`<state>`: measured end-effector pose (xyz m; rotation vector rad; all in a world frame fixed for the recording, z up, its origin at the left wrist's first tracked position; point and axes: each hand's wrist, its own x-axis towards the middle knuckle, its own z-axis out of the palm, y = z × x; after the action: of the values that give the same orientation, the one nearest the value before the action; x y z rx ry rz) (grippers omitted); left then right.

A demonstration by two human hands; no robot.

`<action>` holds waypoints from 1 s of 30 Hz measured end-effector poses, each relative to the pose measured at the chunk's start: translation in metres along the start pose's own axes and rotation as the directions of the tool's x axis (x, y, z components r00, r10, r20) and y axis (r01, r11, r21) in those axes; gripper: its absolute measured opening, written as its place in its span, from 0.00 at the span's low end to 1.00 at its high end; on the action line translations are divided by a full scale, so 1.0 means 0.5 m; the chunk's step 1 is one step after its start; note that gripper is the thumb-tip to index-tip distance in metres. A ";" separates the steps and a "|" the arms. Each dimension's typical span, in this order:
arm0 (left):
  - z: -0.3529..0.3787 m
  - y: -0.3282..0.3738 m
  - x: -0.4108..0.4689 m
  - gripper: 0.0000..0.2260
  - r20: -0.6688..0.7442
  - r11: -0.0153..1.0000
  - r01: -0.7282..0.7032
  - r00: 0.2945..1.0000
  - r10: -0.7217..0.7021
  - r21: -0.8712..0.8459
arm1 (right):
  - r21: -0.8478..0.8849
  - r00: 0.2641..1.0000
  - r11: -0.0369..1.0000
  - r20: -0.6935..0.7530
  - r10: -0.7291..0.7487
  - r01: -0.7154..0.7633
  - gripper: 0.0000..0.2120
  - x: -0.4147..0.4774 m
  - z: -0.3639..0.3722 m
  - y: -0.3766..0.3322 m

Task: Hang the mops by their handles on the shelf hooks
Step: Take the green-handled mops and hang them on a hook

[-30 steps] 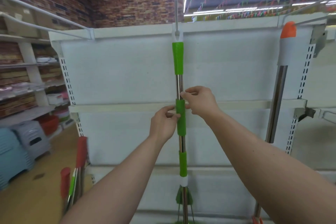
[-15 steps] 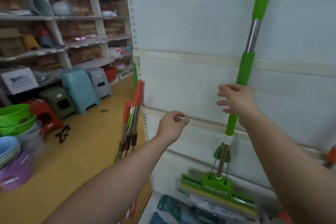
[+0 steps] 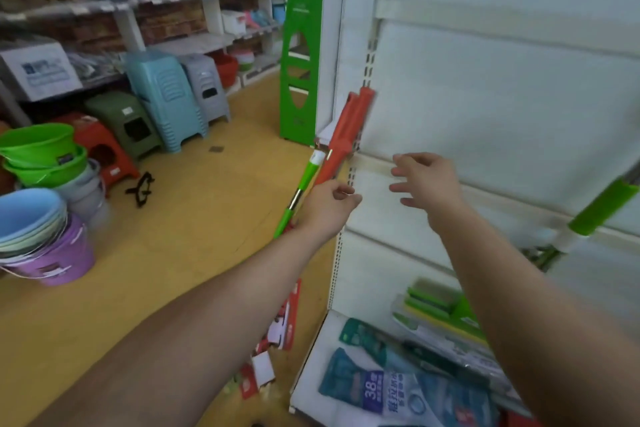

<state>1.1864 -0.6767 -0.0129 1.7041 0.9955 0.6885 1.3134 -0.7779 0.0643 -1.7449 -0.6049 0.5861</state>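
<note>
Against the white shelf (image 3: 485,97), mops (image 3: 349,125) are leaning; the left hand (image 3: 327,203) is hovering loosely curled, the right hand (image 3: 424,180) spread, both empty. Gripping the green handle (image 3: 304,184) midway is looking steadiest.

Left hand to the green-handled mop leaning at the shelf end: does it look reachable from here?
Probably yes. The left hand is right beside the green mop handle, apparently holding nothing, with nothing between them. The orange mop handles lean close alongside, so the grip may be crowded.
</note>
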 end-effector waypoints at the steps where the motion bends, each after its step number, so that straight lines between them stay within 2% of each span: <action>1: -0.028 -0.017 0.020 0.05 0.022 1.000 0.007 1.000 -0.007 0.022 | 0.006 1.000 1.000 -0.012 0.022 -0.022 0.07 0.004 0.043 0.008; 5: -0.121 -0.069 0.104 0.02 0.052 0.998 0.024 0.998 -0.027 0.053 | -0.010 0.989 0.991 -0.059 0.133 -0.134 0.05 0.014 0.185 0.059; 9: -0.181 -0.108 0.167 0.03 0.086 0.996 0.052 0.995 -0.058 0.079 | -0.052 0.967 0.966 -0.049 0.250 -0.252 0.05 0.011 0.287 0.094; 14: -0.230 -0.159 0.230 0.03 0.113 0.991 0.116 0.986 -0.124 0.073 | -0.001 0.961 0.961 0.022 0.276 -0.276 0.07 0.035 0.396 0.081; 16: -0.246 -0.183 0.255 0.01 0.109 0.987 0.138 0.983 -0.146 0.079 | -0.050 0.969 0.969 0.023 0.245 -0.243 0.08 0.053 0.441 0.086; 20: -0.266 -0.226 0.295 0.02 0.125 0.979 0.189 0.972 -0.198 0.076 | -0.011 0.960 0.960 0.008 0.278 -0.278 0.23 0.104 0.517 0.087; 23: -0.273 -0.257 0.327 0.03 0.133 0.973 0.212 0.966 -0.222 0.089 | -0.029 0.954 0.954 -0.029 0.297 -0.298 0.30 0.149 0.556 0.078; 27: -0.273 -0.295 0.372 0.08 0.155 0.966 0.238 0.955 -0.251 0.097 | -0.004 0.935 0.941 -0.113 0.337 -0.339 0.32 0.219 0.592 0.075; 30: -0.265 -0.316 0.408 0.07 0.175 0.966 0.241 0.951 -0.253 0.089 | -0.034 0.921 0.931 -0.167 0.353 -0.363 0.32 0.269 0.610 0.078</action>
<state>1.1336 -0.4125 -0.1199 1.6309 1.0859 0.3304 1.2156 -0.4803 -0.0557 -1.9587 -0.1919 0.6766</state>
